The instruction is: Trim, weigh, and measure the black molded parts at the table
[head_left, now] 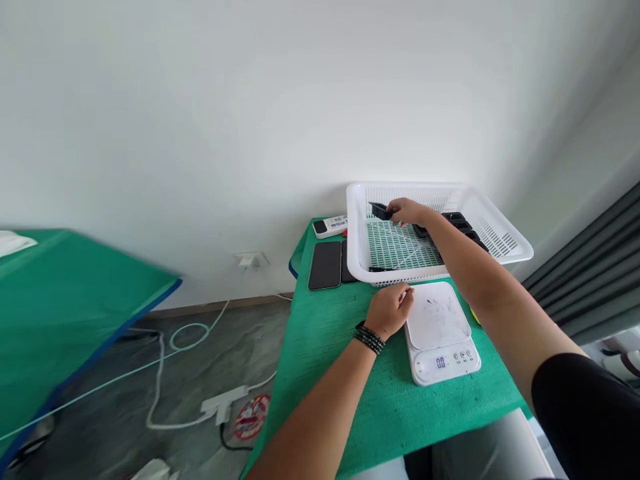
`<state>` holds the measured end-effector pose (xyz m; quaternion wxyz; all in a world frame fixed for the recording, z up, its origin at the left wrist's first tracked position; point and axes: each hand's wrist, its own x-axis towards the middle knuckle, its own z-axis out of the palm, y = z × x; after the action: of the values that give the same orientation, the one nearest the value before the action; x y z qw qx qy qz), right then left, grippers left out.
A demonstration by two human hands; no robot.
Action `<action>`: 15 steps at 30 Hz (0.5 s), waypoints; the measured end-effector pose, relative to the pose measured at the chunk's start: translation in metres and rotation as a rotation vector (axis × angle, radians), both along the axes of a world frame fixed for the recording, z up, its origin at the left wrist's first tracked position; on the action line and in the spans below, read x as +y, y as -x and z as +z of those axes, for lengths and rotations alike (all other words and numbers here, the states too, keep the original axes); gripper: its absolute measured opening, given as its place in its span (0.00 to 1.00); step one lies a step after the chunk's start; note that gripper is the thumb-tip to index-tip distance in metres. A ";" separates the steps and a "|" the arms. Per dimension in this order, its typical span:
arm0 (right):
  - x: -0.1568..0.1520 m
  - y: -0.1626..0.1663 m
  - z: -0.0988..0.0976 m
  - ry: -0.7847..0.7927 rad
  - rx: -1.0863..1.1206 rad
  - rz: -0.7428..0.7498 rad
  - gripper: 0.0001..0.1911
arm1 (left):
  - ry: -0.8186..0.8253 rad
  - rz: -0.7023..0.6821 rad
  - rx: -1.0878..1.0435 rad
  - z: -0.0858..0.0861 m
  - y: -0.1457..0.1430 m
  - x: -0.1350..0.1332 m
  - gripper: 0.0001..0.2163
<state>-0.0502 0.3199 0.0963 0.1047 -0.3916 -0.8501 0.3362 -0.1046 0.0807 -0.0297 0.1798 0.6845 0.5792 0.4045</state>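
A small black plastic-looking part (380,211) is gripped in the fingers of my right hand (406,211), over the left side of a white plastic basket (453,273). Several similar black parts (457,224) lie in the basket, partly hidden by my right forearm. My left hand (391,310) is curled closed at the upper left corner of a white digital scale (443,333); whether anything is inside its fingers is hidden. The scale's display reads 0.0, and small dark specks and smudges mark its bare plate.
A dark-screened phone (325,265) lies left of the basket, with a second dark flat device partly under the rim. Behind them sits a white handheld device (330,226). Green cloth (345,373) covers the table. A white power strip (225,401) and cables lie on the floor.
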 end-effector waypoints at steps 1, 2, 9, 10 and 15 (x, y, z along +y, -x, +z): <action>-0.004 -0.002 0.007 0.022 0.080 -0.009 0.09 | -0.003 0.001 -0.002 0.000 0.000 0.000 0.15; -0.008 -0.004 0.014 0.036 0.157 -0.019 0.09 | -0.005 0.000 -0.002 0.001 0.000 0.000 0.15; -0.068 -0.041 0.043 0.184 0.675 0.009 0.10 | -0.049 0.007 -0.010 0.001 0.000 0.003 0.15; -0.079 -0.051 0.042 0.223 0.744 0.021 0.10 | -0.057 0.009 -0.015 0.001 0.001 0.004 0.14; -0.131 -0.113 0.027 0.243 0.897 -0.015 0.09 | -0.109 0.037 -0.053 0.002 0.000 0.003 0.13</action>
<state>0.0624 0.1886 0.1232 0.4179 -0.2231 -0.6725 0.5686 -0.1050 0.0835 -0.0279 0.1502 0.6716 0.5638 0.4567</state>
